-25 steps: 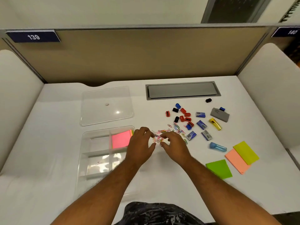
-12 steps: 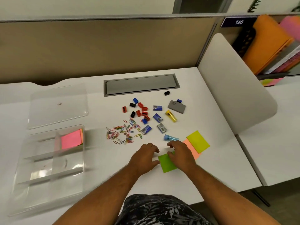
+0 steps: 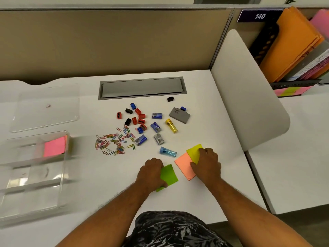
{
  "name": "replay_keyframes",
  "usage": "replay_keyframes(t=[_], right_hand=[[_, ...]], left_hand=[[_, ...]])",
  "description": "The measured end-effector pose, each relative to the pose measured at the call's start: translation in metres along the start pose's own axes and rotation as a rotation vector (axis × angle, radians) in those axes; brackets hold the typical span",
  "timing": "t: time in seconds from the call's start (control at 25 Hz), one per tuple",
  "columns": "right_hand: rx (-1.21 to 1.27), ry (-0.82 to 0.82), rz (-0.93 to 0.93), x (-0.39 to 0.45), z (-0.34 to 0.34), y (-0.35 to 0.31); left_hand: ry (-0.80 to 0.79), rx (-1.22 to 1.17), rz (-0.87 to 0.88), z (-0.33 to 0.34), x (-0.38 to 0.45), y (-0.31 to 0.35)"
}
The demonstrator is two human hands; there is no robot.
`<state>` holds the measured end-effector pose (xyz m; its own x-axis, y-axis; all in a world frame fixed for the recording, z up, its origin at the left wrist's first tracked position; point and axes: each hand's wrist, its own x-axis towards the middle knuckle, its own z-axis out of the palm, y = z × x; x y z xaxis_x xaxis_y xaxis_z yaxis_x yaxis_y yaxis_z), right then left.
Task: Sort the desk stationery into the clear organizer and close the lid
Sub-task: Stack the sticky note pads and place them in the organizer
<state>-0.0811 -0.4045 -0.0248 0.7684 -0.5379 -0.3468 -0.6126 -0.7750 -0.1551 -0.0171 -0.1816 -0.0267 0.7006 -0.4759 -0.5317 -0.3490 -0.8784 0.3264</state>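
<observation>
Left hand [image 3: 152, 172] lay curled over the near-left edge of the lime-green square sticky-note pad [image 3: 169, 175], thumb under its near corner, apparently gripping. Right hand [image 3: 207, 164] lay across the salmon-orange sticky-note pad [image 3: 184, 166] and the yellow sticky-note pad [image 3: 195, 152] overlapping its far corner, fingertips on the yellow pad's far-right edge; a true grip there could not be told.

Taking the salmon pad as landmark: green pad just to its left and apart from it; yellow pad touching its far-right corner, long axis running away and to the right. Translucent blue tube-shaped case [image 3: 168, 152] just beyond it to the left. Further beyond and left, staple boxes, sharpeners and the scatter of coloured wire paper clips [image 3: 114, 141]; grey flat eraser-like block [image 3: 179, 114] well beyond.

Clear plastic compartmented organizer [image 3: 58, 180] stood far to the left of the salmon pad on the white bench [image 3: 89, 175], well apart from both hands, nearer the left. Pink sticky pad [image 3: 54, 146] already in its far compartment. Clear flat lid [image 3: 44, 111] off, lying beyond the organizer.

Probable next move: carrying pads leftward across the bench; left hand better placed for the drop.
</observation>
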Motion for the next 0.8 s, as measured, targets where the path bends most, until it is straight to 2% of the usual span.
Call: replay_keyframes(t=[0.16, 0.24, 0.36, 0.48, 0.64, 0.8], right_hand=[[0.111, -0.072, 0.093, 0.016, -0.007, -0.004], [0.203, -0.13, 0.169, 0.026, -0.012, -0.003], [0.235, -0.194, 0.18, 0.034, -0.011, 0.003], [0.279, -0.172, 0.177, 0.033, -0.006, 0.009], [0.483, -0.124, 0.136, 0.032, -0.011, 0.006], [0.678, -0.114, 0.152, 0.017, -0.025, -0.019]], left_hand=[[-0.048, -0.117, -0.015, -0.002, 0.003, 0.002], [0.016, -0.256, -0.014, -0.007, 0.005, -0.002], [0.113, -0.396, 0.009, -0.013, 0.004, -0.011], [0.117, -0.467, 0.011, -0.018, 0.0, -0.018], [0.114, -0.615, -0.038, -0.024, -0.005, -0.031], [0.099, -0.713, 0.015, -0.032, -0.017, -0.051]])
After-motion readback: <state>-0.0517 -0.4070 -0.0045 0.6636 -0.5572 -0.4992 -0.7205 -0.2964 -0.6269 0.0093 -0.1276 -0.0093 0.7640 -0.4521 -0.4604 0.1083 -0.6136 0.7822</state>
